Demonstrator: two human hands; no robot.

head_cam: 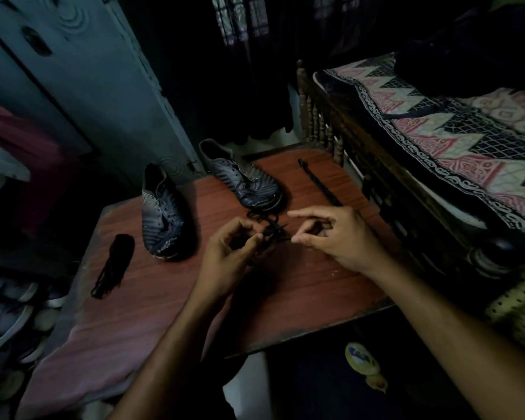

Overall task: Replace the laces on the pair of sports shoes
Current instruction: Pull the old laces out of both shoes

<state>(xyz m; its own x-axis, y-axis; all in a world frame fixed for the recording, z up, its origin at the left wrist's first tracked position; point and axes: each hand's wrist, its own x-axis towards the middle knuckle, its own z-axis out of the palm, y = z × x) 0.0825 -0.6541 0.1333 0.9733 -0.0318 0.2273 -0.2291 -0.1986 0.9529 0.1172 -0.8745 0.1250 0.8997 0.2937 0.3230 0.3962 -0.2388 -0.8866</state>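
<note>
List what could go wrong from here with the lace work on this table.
1. The black lace pinched between the left hand and right hand looks tangled; pulling may tighten a knot.
2. The room is dim, so small eyelets on the near shoe may be easy to miss.
3. The lace bundle lies near the table edge and might slip off.

Dark ribbed shoes (164, 213), black lace (270, 230), reddish woodgrain table (300, 286)
</note>
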